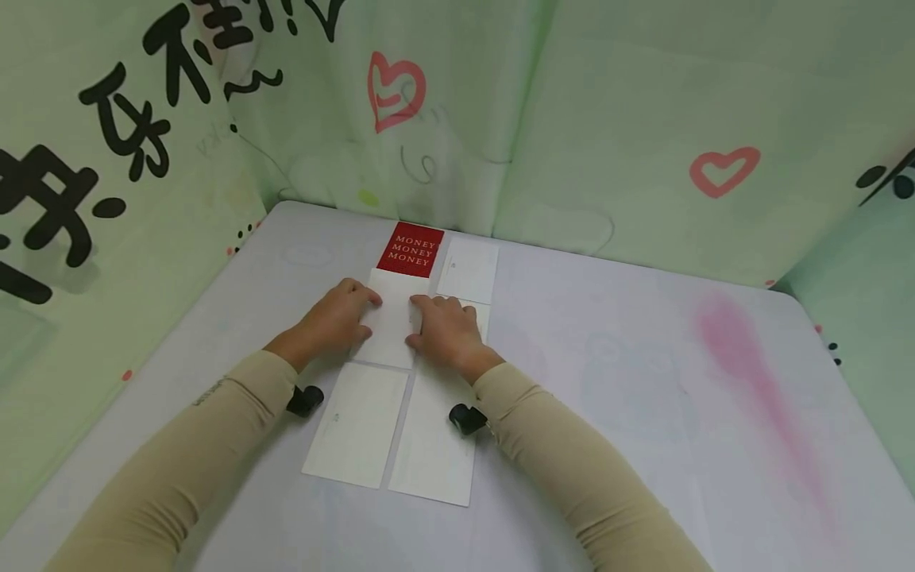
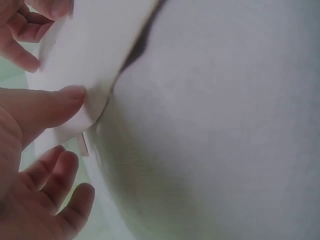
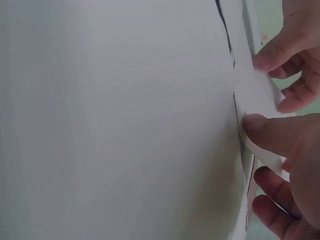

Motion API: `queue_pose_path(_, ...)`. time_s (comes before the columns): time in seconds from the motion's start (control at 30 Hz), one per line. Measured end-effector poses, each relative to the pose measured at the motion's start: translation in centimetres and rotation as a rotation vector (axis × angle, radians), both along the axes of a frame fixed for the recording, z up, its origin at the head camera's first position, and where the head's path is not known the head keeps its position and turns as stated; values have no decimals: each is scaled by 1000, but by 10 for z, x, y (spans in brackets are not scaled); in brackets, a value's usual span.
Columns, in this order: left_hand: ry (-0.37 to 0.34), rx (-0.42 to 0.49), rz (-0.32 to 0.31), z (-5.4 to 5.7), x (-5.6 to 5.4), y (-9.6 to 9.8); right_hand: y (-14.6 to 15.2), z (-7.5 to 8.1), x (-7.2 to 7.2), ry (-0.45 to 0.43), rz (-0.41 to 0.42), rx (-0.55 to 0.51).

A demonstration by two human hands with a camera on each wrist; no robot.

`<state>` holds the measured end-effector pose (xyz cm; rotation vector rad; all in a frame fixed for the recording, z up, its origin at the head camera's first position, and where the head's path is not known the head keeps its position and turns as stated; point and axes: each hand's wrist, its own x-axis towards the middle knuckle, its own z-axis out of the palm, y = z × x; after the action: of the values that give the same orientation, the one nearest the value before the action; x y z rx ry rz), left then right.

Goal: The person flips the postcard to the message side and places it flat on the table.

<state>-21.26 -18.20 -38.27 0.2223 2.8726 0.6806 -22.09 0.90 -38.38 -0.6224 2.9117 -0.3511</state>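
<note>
Between my two hands is a white paper card (image 1: pixel 391 326), just below a red card (image 1: pixel 411 249) printed MONEY MONEY MONEY. The left hand (image 1: pixel 334 319) holds its left edge, fingers bent along the side. At the right edge, the right hand (image 1: pixel 450 330) holds it with thumb and fingers spread apart. In the left wrist view, the left thumb (image 2: pixel 55 107) lies on the white card's face, close to an edge. The right wrist view shows the right thumb (image 3: pixel 270 132) on the card, which bends slightly there. Fingers partly hide behind the card.
More white cards lie in two columns on the white table (image 1: pixel 608 381): one at near left (image 1: pixel 357 425), one at near right (image 1: pixel 432 453), one at far right (image 1: pixel 468 270). A pink streak (image 1: pixel 758 381) marks the table's right side. Green printed curtains (image 1: pixel 608 119) surround the back and sides.
</note>
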Motion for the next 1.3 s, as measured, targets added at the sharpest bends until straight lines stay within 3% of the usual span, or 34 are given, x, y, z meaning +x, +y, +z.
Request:
queue_pose_path(0.4, -34, -72, -8, 5, 6, 1, -2, 1, 3, -37, 2, 29)
queue_pose_path(0.53, -10, -143, -58, 7, 4, 3, 0, 3, 2, -15, -17, 59)
queue_pose_path(0.7, -30, -176, -101, 5, 1, 3, 1, 4, 1, -59, -11, 48)
queue_pose_path(1.03, -91, -170, -64, 6, -1, 5, 1, 3, 2, -96, -24, 50)
queue_pose_path(1.3, -96, -187, -66, 8, 0, 6, 1, 2, 3, -100, -19, 45)
